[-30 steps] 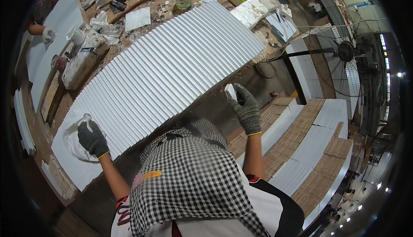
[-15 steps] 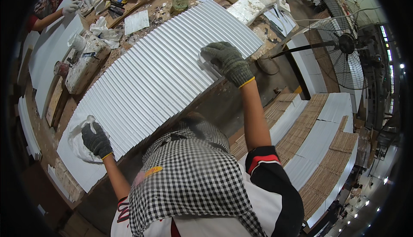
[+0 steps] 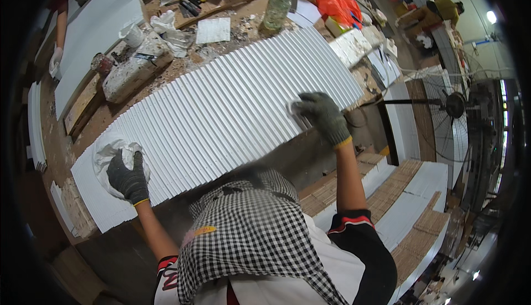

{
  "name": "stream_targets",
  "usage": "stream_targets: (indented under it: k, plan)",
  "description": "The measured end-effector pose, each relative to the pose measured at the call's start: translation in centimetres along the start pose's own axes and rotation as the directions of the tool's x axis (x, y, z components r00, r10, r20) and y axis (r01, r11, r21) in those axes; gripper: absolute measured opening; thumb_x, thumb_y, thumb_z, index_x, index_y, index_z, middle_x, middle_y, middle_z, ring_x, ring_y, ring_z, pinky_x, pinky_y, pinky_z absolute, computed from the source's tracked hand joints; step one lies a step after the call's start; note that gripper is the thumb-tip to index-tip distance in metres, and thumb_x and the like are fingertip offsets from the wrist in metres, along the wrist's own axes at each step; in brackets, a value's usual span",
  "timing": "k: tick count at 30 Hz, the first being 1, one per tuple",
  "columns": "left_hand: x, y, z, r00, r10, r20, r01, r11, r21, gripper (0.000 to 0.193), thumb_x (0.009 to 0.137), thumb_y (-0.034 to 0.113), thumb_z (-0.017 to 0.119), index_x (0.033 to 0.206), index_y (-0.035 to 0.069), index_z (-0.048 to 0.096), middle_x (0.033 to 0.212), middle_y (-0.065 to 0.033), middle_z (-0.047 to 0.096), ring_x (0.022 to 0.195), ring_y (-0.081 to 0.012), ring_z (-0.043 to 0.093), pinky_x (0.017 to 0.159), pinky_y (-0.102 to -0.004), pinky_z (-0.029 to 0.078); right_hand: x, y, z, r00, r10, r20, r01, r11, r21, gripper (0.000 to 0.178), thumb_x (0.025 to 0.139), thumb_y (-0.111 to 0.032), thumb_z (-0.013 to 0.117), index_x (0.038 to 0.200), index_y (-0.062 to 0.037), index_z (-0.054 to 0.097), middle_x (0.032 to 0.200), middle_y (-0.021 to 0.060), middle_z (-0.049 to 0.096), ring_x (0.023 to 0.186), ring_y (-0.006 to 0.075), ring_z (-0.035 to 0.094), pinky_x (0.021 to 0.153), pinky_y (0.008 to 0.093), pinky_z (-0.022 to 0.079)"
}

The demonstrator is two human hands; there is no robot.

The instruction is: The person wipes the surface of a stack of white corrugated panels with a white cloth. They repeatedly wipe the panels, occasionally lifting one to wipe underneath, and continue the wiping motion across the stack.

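A long row of narrow white strips (image 3: 221, 106), packed side by side, stretches across the bench in front of me. At its left end my left hand (image 3: 129, 179), in a dark grey knit glove, is closed on a bunched white cloth (image 3: 104, 158) that lies on the strips. My right hand (image 3: 322, 118), gloved the same way, is over the near edge of the row, towards its right end. Its fingers are curled round a small pale thing (image 3: 291, 107), mostly hidden, whose kind I cannot make out.
Beyond the row are a stained block (image 3: 135, 72), a green-capped bottle (image 3: 276, 9), a red plastic bag (image 3: 338, 9) and scattered tools. A co-worker's gloved hand (image 3: 56, 61) shows at far left. Stacked panels (image 3: 412, 191) and a large fan (image 3: 454, 106) are at right.
The whole view has shifted, so the bench appears farther right. My left hand has gathered the cloth more. My right hand stays near the row's right end. The co-worker's arms have moved.
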State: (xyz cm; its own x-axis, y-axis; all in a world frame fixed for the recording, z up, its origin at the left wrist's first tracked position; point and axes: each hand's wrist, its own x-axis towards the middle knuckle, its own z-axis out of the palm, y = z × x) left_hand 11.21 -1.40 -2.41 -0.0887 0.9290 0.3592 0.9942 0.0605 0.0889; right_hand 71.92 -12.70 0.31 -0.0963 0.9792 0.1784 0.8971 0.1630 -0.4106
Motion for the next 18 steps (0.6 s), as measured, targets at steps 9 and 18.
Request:
stream_targets:
  k: [9, 18]
  plan:
    - [-0.6, -1.2, 0.9, 0.994, 0.071, -0.078, -0.066, 0.996, 0.063, 0.058, 0.088, 0.051, 0.089, 0.128, 0.011, 0.077, 0.118, -0.0148, 0.079, 0.111, -0.0370, 0.072, 0.102, -0.0512, 0.054, 28.6, 7.3, 10.4, 0.985, -0.132, 0.116, 0.105, 0.972, 0.210, 0.024, 0.101, -0.016, 0.076, 0.124, -0.0214, 0.084, 0.121, 0.0083, 0.082, 0.107, 0.0301, 0.078, 0.099, 0.0398, 0.062]
    - [-0.6, -0.8, 0.5, 0.986, 0.099, -0.130, -0.092, 0.994, 0.062, 0.051, 0.088, 0.046, 0.090, 0.124, 0.011, 0.080, 0.116, -0.0153, 0.081, 0.109, -0.0374, 0.073, 0.103, -0.0501, 0.055, 10.9, 5.6, 0.5, 0.985, -0.105, 0.140, 0.105, 0.994, 0.009, 0.023, 0.096, -0.023, 0.080, 0.119, -0.0204, 0.083, 0.112, 0.0088, 0.080, 0.097, 0.0319, 0.076, 0.086, 0.0427, 0.063]
